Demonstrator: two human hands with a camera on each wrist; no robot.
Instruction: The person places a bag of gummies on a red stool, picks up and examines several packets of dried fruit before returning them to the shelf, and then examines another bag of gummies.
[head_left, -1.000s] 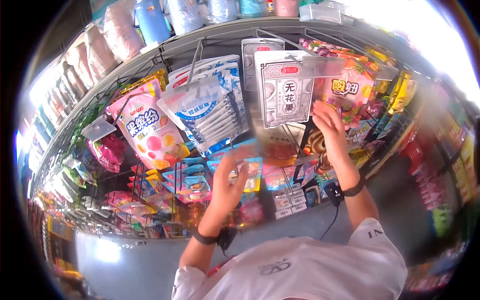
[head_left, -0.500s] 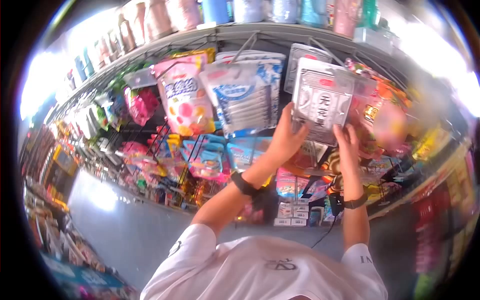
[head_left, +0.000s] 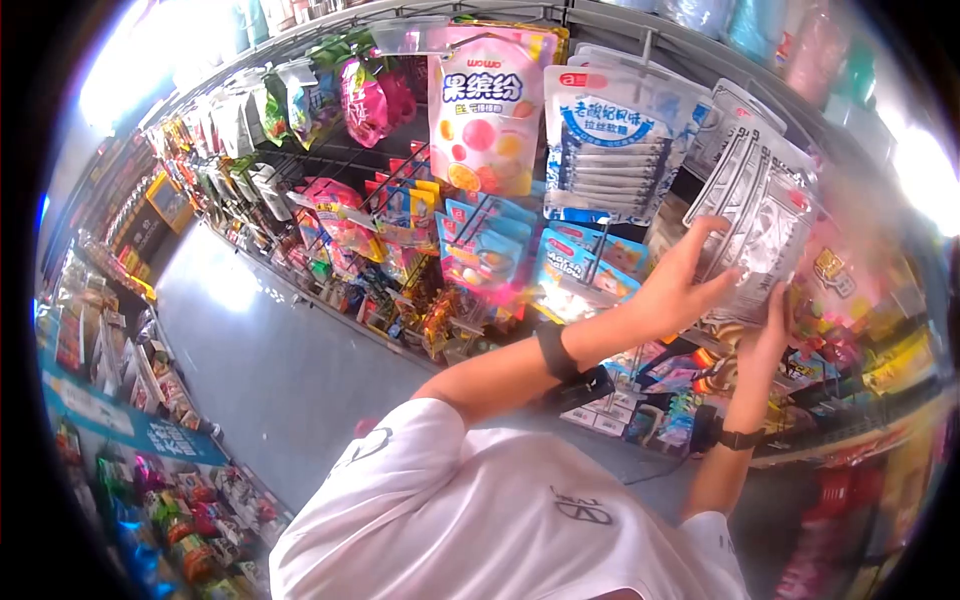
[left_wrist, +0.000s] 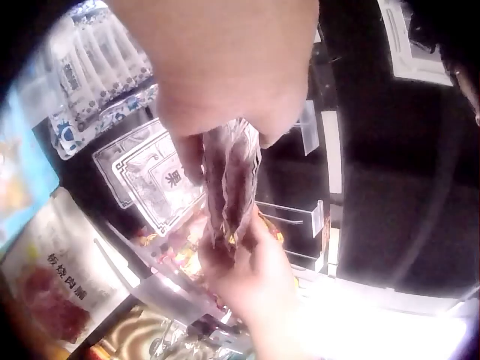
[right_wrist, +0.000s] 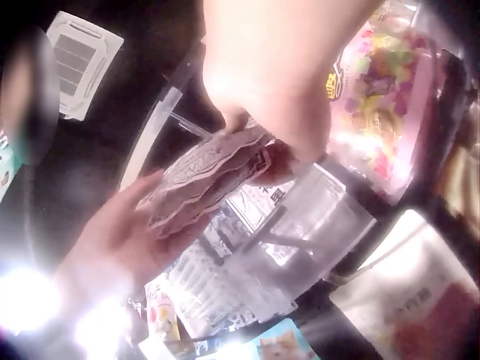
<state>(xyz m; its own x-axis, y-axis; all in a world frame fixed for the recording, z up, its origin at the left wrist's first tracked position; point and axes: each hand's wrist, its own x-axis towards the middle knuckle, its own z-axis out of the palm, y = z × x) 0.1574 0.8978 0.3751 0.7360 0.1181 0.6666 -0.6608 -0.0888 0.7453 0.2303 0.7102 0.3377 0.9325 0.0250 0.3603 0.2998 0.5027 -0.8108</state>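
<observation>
Between my two hands is a small stack of silver-and-white fig snack packets (head_left: 755,225), seen edge-on in both wrist views, with wavy crimped edges. My left hand (head_left: 680,290) grips the stack from its left side, thumb and fingers around the edge. From the lower right, my right hand (head_left: 765,335) holds the other end, its thumb on one face in the right wrist view. Behind them, more white fig packets (left_wrist: 161,176) with black frames hang on the rack. Left of the stack hangs a blue-and-white candy bag (head_left: 615,150).
A pink gummy bag (head_left: 485,115) hangs further left, with blue marshmallow bags (head_left: 485,245) below. Pink bags (head_left: 835,265) hang to the right. Clear plastic price holders (right_wrist: 315,225) stick out on hooks. Grey floor (head_left: 300,320) lies beneath; another goods shelf (head_left: 150,430) stands at lower left.
My left hand has come from the lower left up to the fig packets, and both hands now hold them. The stack has tilted edge-on. The head view has turned left.
</observation>
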